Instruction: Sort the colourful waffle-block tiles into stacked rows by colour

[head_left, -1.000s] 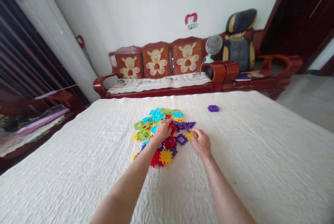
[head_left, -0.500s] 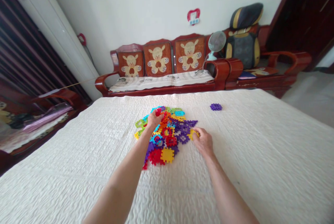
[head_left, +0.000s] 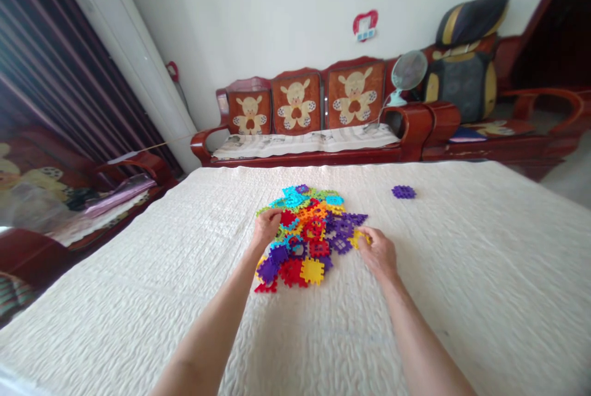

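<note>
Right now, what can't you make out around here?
In the head view:
Yellow piece: partly hidden by your right hand.
Red piece: contact too small to tell whether your left hand grips it.
Pile: lower pieces covered by upper ones.
Curtain: cut off by the left and top edges.

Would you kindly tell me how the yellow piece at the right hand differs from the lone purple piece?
The yellow piece is bright yellow; the purple piece is dark purple. The yellow piece is held in the fingers of the right hand and partly hidden, while the purple piece is untouched. The yellow piece is at the edge of the pile; the purple piece lies apart on the white cover. Both have toothed edges.
</note>
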The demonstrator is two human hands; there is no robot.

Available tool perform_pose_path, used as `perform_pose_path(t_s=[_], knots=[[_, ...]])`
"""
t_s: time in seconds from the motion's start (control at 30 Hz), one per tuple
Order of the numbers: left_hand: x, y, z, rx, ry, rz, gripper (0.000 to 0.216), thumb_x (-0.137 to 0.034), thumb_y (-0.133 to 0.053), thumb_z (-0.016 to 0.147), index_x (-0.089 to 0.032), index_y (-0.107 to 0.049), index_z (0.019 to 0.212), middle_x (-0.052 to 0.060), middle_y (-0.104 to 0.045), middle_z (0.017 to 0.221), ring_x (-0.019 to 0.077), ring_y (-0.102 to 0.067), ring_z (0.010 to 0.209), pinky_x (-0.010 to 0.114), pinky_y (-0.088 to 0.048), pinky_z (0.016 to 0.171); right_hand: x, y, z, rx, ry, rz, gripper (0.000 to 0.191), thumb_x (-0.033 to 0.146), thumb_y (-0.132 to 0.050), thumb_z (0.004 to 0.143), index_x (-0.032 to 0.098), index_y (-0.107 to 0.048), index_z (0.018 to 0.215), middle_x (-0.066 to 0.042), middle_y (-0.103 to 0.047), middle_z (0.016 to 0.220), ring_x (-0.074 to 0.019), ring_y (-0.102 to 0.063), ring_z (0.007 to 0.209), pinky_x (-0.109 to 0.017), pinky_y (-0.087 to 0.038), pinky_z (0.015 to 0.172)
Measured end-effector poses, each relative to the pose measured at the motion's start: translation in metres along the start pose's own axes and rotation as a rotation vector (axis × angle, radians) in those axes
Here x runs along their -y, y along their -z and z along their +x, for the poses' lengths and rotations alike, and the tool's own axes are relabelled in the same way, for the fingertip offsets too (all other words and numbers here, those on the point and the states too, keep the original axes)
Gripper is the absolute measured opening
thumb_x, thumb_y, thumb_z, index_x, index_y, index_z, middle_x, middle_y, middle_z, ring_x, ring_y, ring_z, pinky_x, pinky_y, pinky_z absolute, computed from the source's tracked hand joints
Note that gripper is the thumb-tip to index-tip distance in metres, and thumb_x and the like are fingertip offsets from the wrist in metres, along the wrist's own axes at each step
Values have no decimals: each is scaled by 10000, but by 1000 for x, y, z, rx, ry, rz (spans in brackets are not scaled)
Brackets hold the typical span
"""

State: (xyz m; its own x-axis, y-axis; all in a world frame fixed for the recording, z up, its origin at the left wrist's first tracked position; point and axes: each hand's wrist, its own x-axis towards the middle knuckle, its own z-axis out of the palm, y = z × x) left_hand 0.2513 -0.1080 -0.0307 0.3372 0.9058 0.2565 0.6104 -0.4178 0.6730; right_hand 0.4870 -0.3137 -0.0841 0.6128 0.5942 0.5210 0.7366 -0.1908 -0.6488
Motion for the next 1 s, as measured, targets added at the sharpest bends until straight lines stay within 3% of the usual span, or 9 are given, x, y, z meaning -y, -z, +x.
perform_pose_path(t_s=[0.2,0.33,0.5,0.73,1.0], knots=[[-26,-13,44,45,-145,275,336,-230,-476,859,-245,-694,1114,9,-699,1143,139,-645,1021,230,-475,927,-1,-1,0,13,3,16,337,312,-437,763,172,-691,935,-102,-728,932,-233,-675,856,-361,-503,826],[-48,-38,88,147,-114,376,371,-210,-532,804,-235,-690,1138,57,-703,1134,209,-644,1044,285,-481,926,-2,-1,-1,11,2,14,335,296,-431,773,169,-688,946,-101,-725,933,-229,-672,869,-359,-499,840],[-53,-66,120,255,-86,493,404,-277,-527,812,-204,-658,1187,112,-676,1180,249,-623,1092,303,-477,913,-2,-1,-2,10,-14,18,325,277,-426,788,166,-684,952,-95,-722,943,-215,-670,874,-346,-494,851],[-57,-77,130,345,-84,599,324,-284,-517,809,-132,-729,1001,155,-712,1060,246,-653,1006,284,-481,868,4,1,-1,18,-35,-8,319,249,-430,781,181,-683,963,-86,-721,966,-209,-668,910,-329,-485,867],[-73,-66,102,200,-166,567,377,-275,-404,875,-133,-703,1055,167,-692,1068,249,-639,1017,306,-479,862,4,1,-2,10,-23,9,306,247,-436,774,199,-688,940,-79,-727,949,-208,-673,892,-332,-492,859]])
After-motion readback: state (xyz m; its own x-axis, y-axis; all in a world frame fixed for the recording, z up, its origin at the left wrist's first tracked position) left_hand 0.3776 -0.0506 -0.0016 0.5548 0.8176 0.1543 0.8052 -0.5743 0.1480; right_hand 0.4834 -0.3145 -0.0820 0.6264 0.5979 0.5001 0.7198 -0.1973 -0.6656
